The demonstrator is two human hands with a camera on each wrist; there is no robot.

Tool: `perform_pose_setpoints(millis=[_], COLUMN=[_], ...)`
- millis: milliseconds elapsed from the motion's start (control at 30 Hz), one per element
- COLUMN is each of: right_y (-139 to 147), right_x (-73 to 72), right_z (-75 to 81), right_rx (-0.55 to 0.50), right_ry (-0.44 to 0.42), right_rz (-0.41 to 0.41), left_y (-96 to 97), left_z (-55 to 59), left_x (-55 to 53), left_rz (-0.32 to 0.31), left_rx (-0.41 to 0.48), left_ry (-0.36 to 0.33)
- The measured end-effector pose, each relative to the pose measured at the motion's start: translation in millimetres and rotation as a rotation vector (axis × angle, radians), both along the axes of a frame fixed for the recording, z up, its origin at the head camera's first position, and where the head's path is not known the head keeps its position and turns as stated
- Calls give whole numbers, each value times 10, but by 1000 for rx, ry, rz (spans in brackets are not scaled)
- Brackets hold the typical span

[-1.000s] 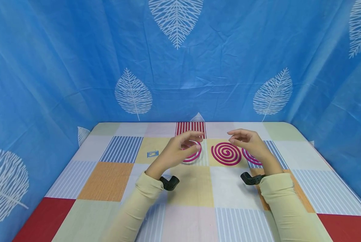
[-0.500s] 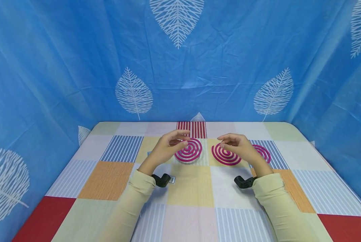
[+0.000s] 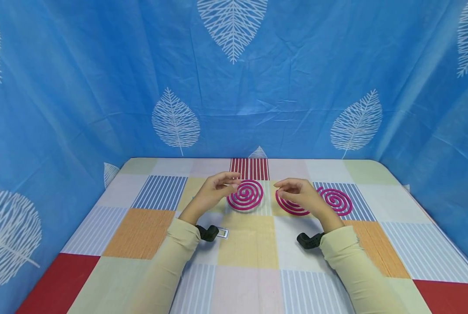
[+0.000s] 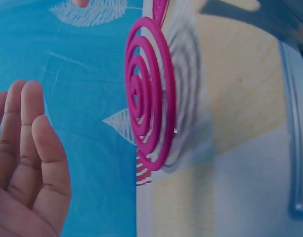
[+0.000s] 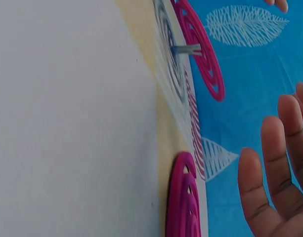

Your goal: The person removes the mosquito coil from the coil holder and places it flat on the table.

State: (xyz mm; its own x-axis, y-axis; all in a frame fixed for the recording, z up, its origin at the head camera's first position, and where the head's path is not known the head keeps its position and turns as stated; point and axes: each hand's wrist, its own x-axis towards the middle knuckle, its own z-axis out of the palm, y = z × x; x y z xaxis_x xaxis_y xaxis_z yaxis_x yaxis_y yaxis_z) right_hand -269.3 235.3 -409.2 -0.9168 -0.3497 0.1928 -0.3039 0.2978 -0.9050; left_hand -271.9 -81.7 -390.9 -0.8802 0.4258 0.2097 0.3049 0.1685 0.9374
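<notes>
My left hand (image 3: 211, 194) hovers just left of a magenta mosquito coil (image 3: 253, 196), fingers relaxed and holding nothing. That coil sits raised on a thin metal stand (image 5: 187, 49), its shadow falling on the cloth below. Over a second mosquito coil (image 3: 294, 210) is my right hand (image 3: 301, 196), also relaxed and holding nothing; it hides the upper part of this coil. A third mosquito coil (image 3: 337, 201) lies to the right of it. In the left wrist view, the fingers (image 4: 30, 128) are apart from the raised coil.
Close to the left wrist lies a small silver rectangular metal frame (image 3: 223, 233), partly covered by the black wrist camera (image 3: 208, 233). The patchwork tablecloth (image 3: 247, 244) covers the table. A blue curtain (image 3: 296, 78) with white leaves hangs behind and on both sides.
Both hands have moved left, the left one away from the raised coil and the right one over the middle coil. The right-hand coil and the metal frame have come into fuller view.
</notes>
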Motion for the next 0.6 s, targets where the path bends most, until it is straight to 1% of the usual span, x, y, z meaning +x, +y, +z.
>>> perform_pose_setpoints(millis=[167, 300, 467, 600], right_y=[-102, -161, -205, -240], right_x=[-39, -61, -97, -130], right_z=[-48, -79, -117, -136], right_rx=[-16, -36, -85, -97], right_ry=[-37, -75, -155, -193], right_rz=[-15, -21, -20, -25], left_y=[-26, -54, -97, -124], left_z=[-69, -121, -174, -216], left_x=[-34, -65, -90, -120], left_rz=[41, 67, 65, 60], left_rx=[-12, -27, -42, -62], left_ry=[-74, -114, -139, -156])
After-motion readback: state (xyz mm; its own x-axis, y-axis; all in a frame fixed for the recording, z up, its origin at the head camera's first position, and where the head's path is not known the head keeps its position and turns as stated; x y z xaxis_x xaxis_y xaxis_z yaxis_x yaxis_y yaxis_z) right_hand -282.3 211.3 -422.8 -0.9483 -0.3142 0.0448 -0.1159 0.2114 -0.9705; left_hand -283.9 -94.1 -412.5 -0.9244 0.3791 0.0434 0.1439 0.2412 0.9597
